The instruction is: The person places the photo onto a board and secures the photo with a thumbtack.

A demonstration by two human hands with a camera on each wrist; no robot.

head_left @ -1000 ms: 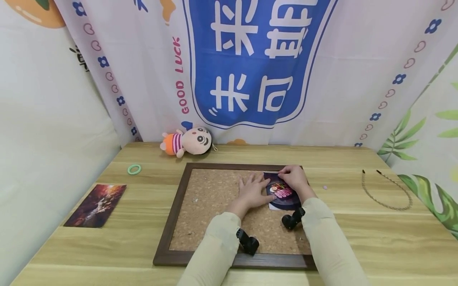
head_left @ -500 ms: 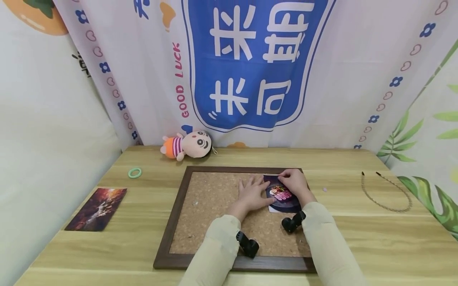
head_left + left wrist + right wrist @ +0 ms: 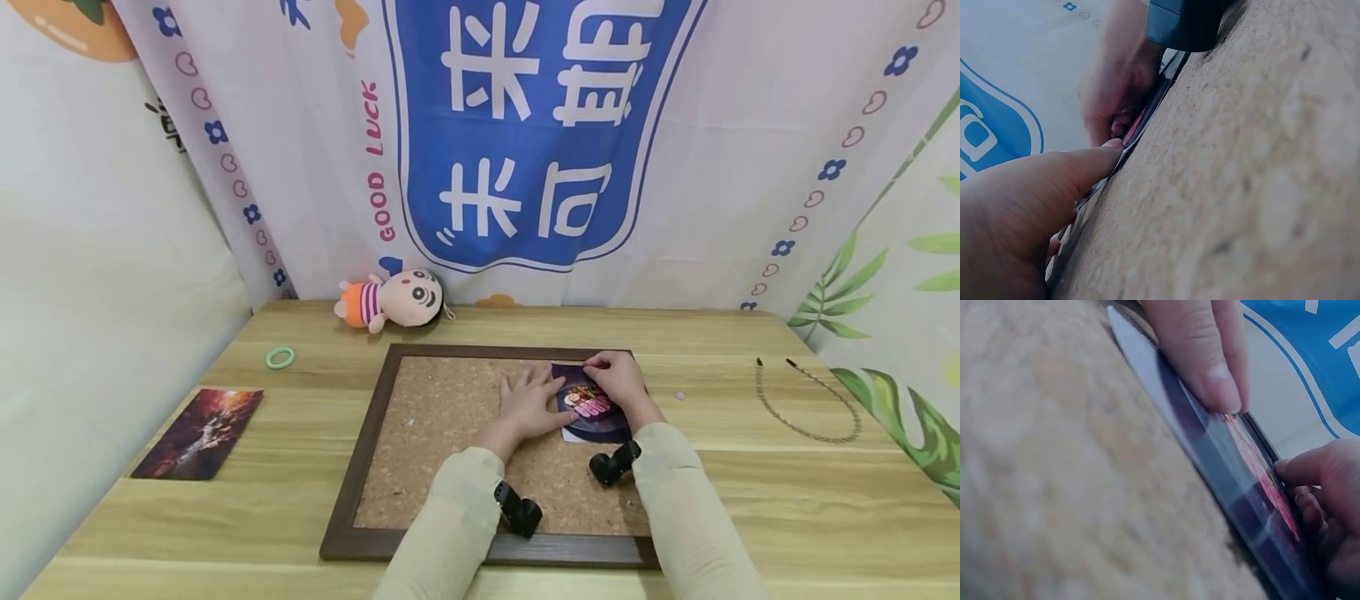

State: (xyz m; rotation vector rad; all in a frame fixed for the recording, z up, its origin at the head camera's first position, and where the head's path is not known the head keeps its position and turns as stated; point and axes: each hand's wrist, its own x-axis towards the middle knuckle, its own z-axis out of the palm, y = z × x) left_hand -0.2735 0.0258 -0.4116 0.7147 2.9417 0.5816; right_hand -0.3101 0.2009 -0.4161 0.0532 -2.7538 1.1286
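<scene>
A dark photo print of a plate of food (image 3: 588,404) lies on a framed cork board (image 3: 450,442), near its upper right corner. My left hand (image 3: 527,407) rests beside and on the print's left edge, fingers spread. In the right wrist view, the left thumb (image 3: 1207,369) presses on the print's surface. My right hand (image 3: 618,379) is at the print's upper edge, fingers curled, with thumb and index fingertips together against it. Whatever may lie between those fingertips is hidden. The print's white lower edge shows below the picture.
A second photo print (image 3: 198,433) lies on the table at left, near a green ring (image 3: 280,358). A plush doll (image 3: 390,300) lies at the back. At right are a tiny pink thing (image 3: 680,396) and a braided headband (image 3: 810,417).
Both hands stay in place on the print. Only the head view tilts a little, shifting the whole scene slightly.
</scene>
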